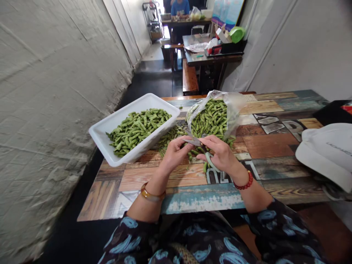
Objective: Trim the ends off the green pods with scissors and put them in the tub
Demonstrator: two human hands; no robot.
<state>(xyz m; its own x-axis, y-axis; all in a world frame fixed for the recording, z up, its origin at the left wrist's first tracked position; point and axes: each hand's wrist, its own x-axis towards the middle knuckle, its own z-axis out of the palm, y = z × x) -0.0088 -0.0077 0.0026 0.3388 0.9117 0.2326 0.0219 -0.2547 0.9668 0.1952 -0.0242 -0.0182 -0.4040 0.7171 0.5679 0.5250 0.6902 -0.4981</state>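
My right hand (220,154) is closed around a pair of scissors (211,161) with pale green handles. Their blades point left, towards the fingertips of my left hand (177,152). That hand is pinched together beside the blades; what it holds is too small or hidden to make out. Just beyond my hands lies an open clear plastic bag (234,110) full of green soybean pods (209,119). More pods (143,128) fill part of a white plastic tub (110,157) to the left. Small green trimmings (171,138) are heaped between tub and bag, and a few loose pods lie under my right hand.
The patchwork-patterned wooden table (187,200) carries a white cap (327,150) at its right end. A rough wall (55,91) runs along the left. Farther back are another table (195,58) with assorted items, a bench (190,77) and a seated person (180,9) in blue.
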